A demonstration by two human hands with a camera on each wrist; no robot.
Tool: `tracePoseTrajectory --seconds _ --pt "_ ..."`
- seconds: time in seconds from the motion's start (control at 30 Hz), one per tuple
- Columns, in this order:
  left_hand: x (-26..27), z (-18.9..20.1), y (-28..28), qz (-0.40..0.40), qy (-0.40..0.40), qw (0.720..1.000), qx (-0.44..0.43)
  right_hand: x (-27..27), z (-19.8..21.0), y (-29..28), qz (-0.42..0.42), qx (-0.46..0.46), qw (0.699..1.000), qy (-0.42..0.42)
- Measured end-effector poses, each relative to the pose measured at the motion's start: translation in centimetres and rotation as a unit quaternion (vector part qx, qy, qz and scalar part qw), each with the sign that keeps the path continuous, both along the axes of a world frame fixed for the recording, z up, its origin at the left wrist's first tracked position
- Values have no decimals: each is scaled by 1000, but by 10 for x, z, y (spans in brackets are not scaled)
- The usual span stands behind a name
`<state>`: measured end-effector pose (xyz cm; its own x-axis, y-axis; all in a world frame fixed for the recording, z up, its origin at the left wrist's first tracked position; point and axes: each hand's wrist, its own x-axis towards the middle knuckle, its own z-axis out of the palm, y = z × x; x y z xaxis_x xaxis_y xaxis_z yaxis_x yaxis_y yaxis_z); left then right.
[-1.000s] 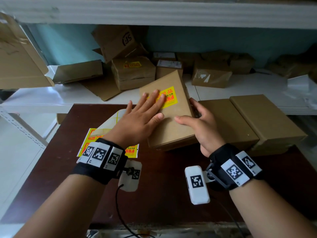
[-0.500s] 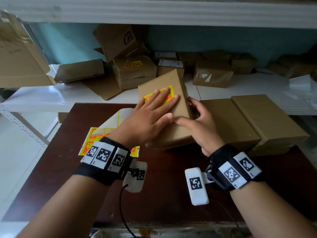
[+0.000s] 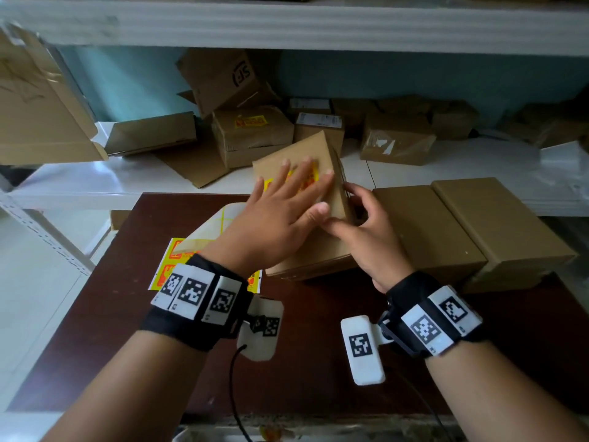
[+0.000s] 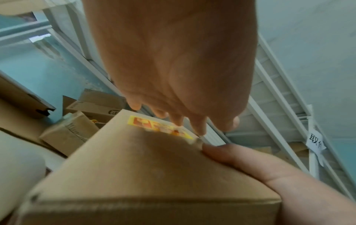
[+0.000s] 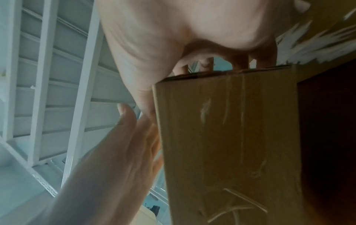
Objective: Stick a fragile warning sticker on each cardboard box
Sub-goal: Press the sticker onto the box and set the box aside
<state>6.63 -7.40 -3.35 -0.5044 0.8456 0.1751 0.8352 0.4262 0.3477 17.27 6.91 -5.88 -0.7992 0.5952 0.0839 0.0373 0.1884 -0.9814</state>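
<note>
A brown cardboard box [image 3: 322, 250] lies tilted on the dark table [image 3: 287, 362], its far end raised. A yellow fragile sticker [image 3: 314, 177] sits near the far end of its top face. My left hand [image 3: 287, 199] lies flat on that face, its straight fingers pressing on the sticker [image 4: 142, 122]. My right hand [image 3: 360, 218] grips the box's right side, thumb [image 4: 240, 161] on the top edge, fingers curled round the side. In the right wrist view the box's taped side [image 5: 227, 137] fills the middle.
A sheet of yellow stickers [image 3: 173, 256] lies on the table left of the box. Two plain boxes [image 3: 424, 231] [image 3: 497, 224] stand side by side to the right. On the white shelf [image 3: 95, 183] behind lie several boxes, one of them [image 3: 251, 132] bearing a sticker.
My left hand has slid forward along the box top, from beside the sticker to over it. The right hand keeps its hold on the box's side.
</note>
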Motion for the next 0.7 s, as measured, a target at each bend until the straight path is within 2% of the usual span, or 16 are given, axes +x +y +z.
tracePoseTrajectory --seconds 0.07,0.13,0.2,0.33,0.47,0.5,0.7 --pt "-4 -1 -2 29 14 999 -38 1 -1 3 -10 -5 1000 2" --pt "-16 -4 -12 109 14 991 -71 3 -3 6 -12 -17 1000 -1" --pt "-28 -4 -21 173 -36 980 -91 4 -4 10 -6 -29 1000 -8" --pt "-30 2 -24 233 -170 957 2 5 1 13 4 -72 997 9" --pt "-23 5 -18 210 -389 894 68 2 1 15 -9 -114 993 4" --pt "-20 5 -17 205 -417 882 78 2 0 16 -12 -125 992 -3" --pt "-12 -8 -4 216 -431 874 64 1 -5 23 0 -116 990 -81"
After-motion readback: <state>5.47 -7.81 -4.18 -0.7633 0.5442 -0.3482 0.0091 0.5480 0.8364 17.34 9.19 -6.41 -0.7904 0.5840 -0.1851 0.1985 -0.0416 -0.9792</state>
